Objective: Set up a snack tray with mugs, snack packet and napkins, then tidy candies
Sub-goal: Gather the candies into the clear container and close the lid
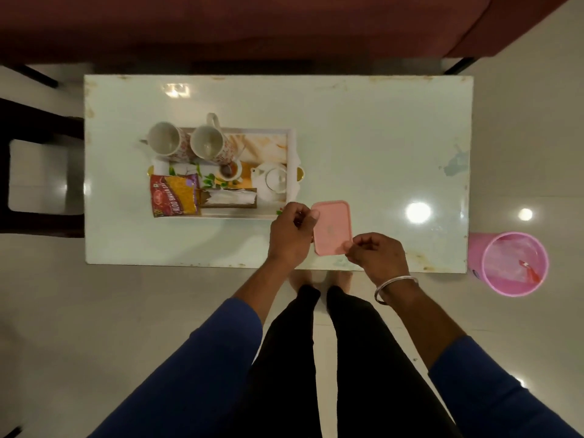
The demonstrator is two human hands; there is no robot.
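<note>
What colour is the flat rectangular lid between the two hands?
The flat rectangular plastic lid is plain pale pink, seen best in the head view.

Person, head view. Blue sleeves on both arms, pushed up above the forearms: left sleeve, right sleeve. Thin silver bangle on right wrist. Black trousers, narrow at the ankle. Feet bare at the table's near edge.

Both hands at a pink lid beside the loaded tray.
</note>
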